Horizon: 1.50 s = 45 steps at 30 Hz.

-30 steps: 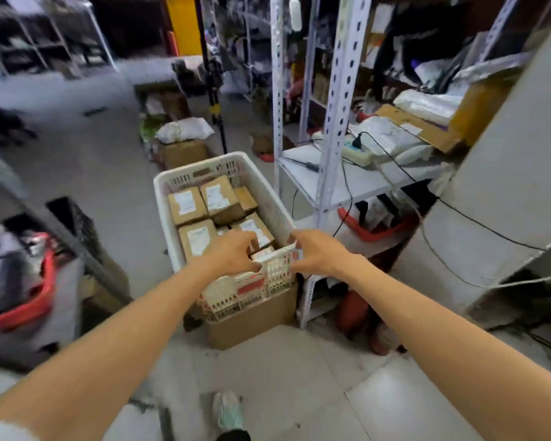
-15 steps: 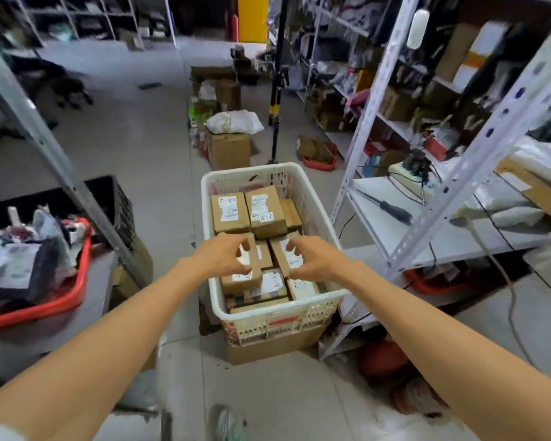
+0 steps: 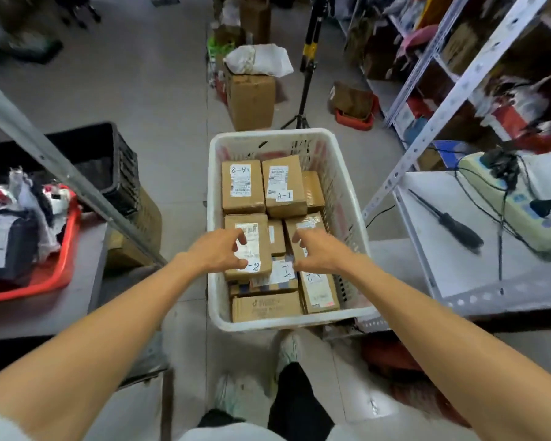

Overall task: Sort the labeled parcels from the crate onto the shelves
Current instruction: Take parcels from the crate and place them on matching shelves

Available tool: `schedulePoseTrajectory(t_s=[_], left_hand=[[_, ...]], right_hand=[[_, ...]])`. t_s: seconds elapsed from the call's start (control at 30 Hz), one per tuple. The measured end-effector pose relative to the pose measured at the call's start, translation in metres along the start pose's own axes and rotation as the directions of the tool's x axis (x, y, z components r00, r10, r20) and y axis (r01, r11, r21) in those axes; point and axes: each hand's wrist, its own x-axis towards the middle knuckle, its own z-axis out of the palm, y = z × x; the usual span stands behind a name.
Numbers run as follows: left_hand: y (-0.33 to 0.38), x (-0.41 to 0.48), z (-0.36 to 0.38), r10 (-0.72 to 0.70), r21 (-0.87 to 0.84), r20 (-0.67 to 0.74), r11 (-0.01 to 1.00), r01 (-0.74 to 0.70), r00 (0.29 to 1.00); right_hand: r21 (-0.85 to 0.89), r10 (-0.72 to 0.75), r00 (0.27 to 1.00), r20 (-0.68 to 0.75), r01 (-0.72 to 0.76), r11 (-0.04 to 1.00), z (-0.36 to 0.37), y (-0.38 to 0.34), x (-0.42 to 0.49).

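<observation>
A white plastic crate (image 3: 215,237) stands on the floor in front of me, filled with several brown cardboard parcels bearing white labels. My left hand (image 3: 217,253) lies over the near-left parcel (image 3: 261,246), whose label ends in "2", with fingers curled on its top. My right hand (image 3: 318,249) reaches over the long parcel marked "A-2" (image 3: 318,288), fingers bent and touching its upper part. Further back lie a parcel marked "A-2" (image 3: 242,186) and one marked "A-1" (image 3: 283,189). A parcel labelled "A-1" (image 3: 282,273) sits between my hands.
A white metal shelf (image 3: 433,249) on the right carries a screwdriver (image 3: 449,224) and a power strip (image 3: 516,205). On the left, a grey shelf holds a red tray (image 3: 54,268) and a black crate (image 3: 121,173). Boxes and a tripod (image 3: 306,68) stand behind the crate.
My view has tilted down over the crate. Both hands have moved from the crate's near rim onto the parcels inside and spread slightly apart.
</observation>
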Motion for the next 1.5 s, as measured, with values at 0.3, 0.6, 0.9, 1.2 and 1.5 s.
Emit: schedulePoseTrajectory(t_s=[0.3,0.6,0.9,1.2,1.5], left_hand=[[-0.005,0.046,0.034,-0.206,-0.107,0.058,0.972,0.211,0.977],[-0.028,0.096,0.096,-0.249,-0.205,0.163,0.938,0.279,0.955],[-0.049,0.151,0.146,-0.455,-0.339,0.128,0.815,0.470,0.881],[-0.050,0.166,0.155,-0.529,-0.457,0.026,0.749,0.481,0.848],[-0.030,0.192,0.185,-0.469,-0.688,0.109,0.601,0.407,0.876]], right_hand=[[0.250,-0.022,0.982,0.186,-0.026,0.968,0.019,0.034,0.084],[0.334,0.026,0.953,0.302,-0.131,0.933,0.083,0.056,0.133],[0.427,0.254,0.892,0.374,-0.409,0.806,0.145,0.085,0.176],[0.632,0.275,0.917,0.288,-0.398,0.665,0.161,0.094,0.191],[0.673,0.381,0.897,0.224,-0.426,0.605,0.160,0.134,0.179]])
